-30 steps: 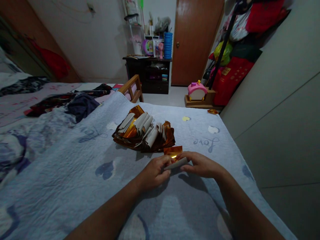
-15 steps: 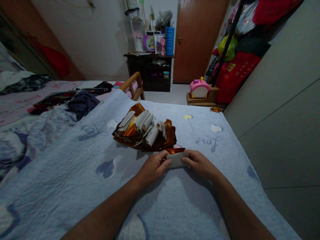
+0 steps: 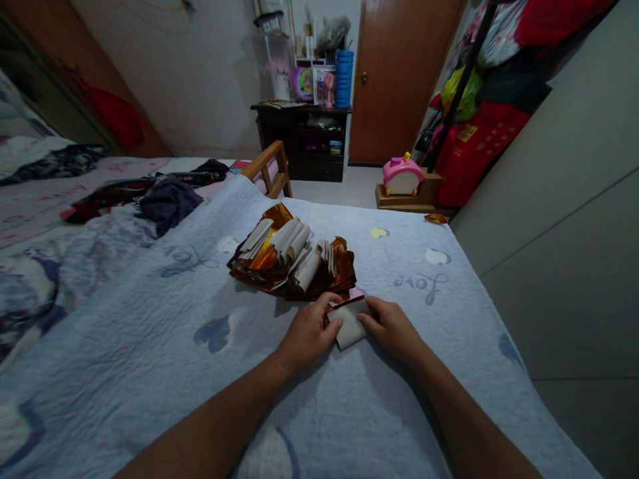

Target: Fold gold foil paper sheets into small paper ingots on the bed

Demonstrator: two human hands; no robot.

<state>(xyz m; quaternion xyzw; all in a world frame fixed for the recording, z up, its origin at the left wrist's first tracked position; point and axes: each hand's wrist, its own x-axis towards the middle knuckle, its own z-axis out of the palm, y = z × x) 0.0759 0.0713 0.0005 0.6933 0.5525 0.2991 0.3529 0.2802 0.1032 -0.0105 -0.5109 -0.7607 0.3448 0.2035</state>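
A small sheet of foil paper (image 3: 351,326), with its pale grey side toward me and a thin dark edge along its top, is held between my two hands. My left hand (image 3: 310,334) pinches its left side, thumb on the pale face. On the right side, my right hand (image 3: 394,327) grips it the same way. Just beyond my hands lies a heap of gold foil papers (image 3: 294,256), many rolled or folded with their pale backs showing. The fingers behind the held sheet are partly hidden.
The heap rests on a light blue bedspread (image 3: 239,392). A gold foil piece (image 3: 436,218) lies at the bed's far right corner. Dark clothes (image 3: 167,203) are strewn on the left. A pink toy (image 3: 402,176) stands past the bed's end, and a pale cabinet (image 3: 574,266) borders the right.
The sheet's gold face, visible earlier, has turned away and its pale side now faces me, tilted. My right thumb has come onto it. The camera view has shifted slightly; the heap looks unchanged.
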